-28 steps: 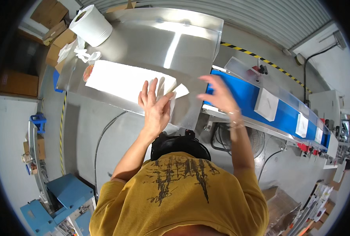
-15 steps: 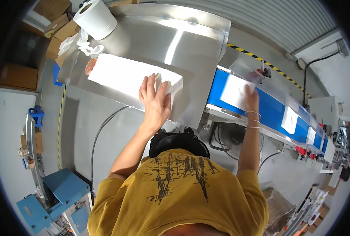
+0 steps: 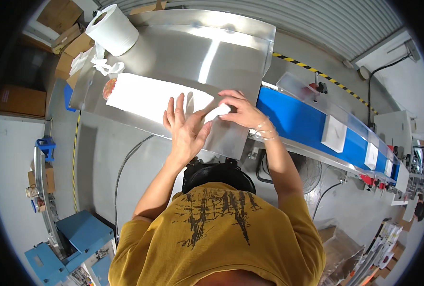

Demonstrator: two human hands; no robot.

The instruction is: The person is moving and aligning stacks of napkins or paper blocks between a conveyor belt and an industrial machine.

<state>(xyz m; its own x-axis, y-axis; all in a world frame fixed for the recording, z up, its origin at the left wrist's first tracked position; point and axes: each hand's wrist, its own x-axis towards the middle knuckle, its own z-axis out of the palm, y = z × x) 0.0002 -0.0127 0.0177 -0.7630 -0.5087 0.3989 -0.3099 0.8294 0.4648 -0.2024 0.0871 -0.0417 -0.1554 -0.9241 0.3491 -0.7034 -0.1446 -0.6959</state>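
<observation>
Stack: long white rectangular paper-like stack [image 3: 150,97] on shiny grey metal counter [image 3: 174,52]; long axis left-right, right end slightly nearer.
Left grip: bare hand [image 3: 187,134] over stack's right part, fingers spread apart.
Piece: small white folded paper-like piece [image 3: 216,113], off stack's right end, between hands.
Right grip: bare hand [image 3: 245,113] pinched on piece's right tip.
Conveyor: flat blue belt [image 3: 293,112], right of both grips.

White stack [image 3: 147,97] partly behind left fingers [image 3: 179,108]; fan [image 3: 310,174] partly hidden.
</observation>
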